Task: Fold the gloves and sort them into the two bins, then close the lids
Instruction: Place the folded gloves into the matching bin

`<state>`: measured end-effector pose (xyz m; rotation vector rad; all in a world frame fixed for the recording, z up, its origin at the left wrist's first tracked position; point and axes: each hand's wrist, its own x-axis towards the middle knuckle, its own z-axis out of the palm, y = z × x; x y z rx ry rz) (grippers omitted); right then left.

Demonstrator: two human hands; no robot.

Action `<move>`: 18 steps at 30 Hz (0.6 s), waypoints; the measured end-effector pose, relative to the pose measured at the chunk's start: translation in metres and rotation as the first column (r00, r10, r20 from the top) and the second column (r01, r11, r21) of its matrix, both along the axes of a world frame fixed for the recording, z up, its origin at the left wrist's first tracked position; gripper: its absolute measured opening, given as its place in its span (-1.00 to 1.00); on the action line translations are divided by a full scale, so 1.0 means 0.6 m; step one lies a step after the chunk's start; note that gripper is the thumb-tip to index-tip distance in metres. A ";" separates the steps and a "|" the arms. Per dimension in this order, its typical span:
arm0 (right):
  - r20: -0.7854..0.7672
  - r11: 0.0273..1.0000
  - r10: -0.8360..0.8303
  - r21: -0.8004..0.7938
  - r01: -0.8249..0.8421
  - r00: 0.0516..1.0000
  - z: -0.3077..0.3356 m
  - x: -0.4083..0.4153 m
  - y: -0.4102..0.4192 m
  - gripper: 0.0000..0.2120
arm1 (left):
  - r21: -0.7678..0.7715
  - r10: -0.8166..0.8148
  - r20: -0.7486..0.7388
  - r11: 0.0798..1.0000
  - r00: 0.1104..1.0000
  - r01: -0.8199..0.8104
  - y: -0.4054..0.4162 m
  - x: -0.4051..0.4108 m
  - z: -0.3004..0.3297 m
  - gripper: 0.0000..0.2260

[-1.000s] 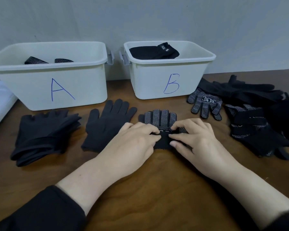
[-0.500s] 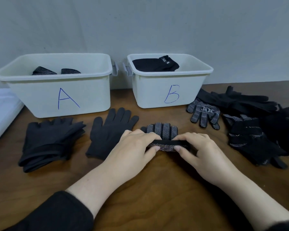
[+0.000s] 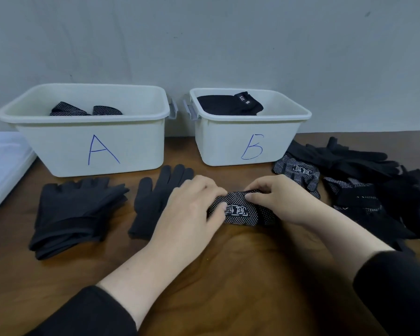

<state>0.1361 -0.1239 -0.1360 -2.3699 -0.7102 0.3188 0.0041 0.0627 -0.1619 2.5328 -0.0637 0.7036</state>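
Change: dotted glove (image 3: 240, 210) now folded over into a bundle, fingertips hidden
Left hand (image 3: 192, 209): fingers grasping bundle's left end
Right hand (image 3: 279, 200): fingers pinching its top edge
Place: on surface (image 3: 228, 275), before bin B (image 3: 247, 146)

White lid (image 3: 3, 166) cut off at left edge; plain glove (image 3: 155, 202) partly hidden under left hand (image 3: 187, 214).

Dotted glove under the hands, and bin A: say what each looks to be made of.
Dotted glove: seemingly knitted black fabric, matte, studded with small white dots, probably rubbery grip dots; it bends softly where the left hand and right hand fold it.
Bin A: apparently moulded white plastic, smooth with slight sheen, rolled rim.
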 end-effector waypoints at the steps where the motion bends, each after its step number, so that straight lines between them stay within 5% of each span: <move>1: 0.034 0.998 -0.004 -0.065 0.007 0.999 -0.002 0.007 0.006 -0.95 | 0.059 -0.038 -0.029 0.997 0.999 0.040 -0.001 0.000 -0.002 -0.70; 5: 0.048 0.985 0.012 -0.171 -0.004 0.999 0.006 0.020 0.020 -0.87 | 0.195 -0.099 -0.187 0.971 0.977 0.136 -0.009 0.002 -0.010 -0.69; 13: -0.187 0.874 0.232 -0.390 -0.289 0.955 0.059 0.045 0.071 -0.58 | 0.180 -0.101 -0.176 0.975 0.979 0.133 -0.003 0.004 -0.012 -0.71; 18: -0.263 0.869 0.237 -0.373 -0.325 0.935 0.056 0.043 0.086 -0.80 | 0.109 -0.097 -0.142 0.988 0.985 0.113 0.000 0.006 -0.018 -0.74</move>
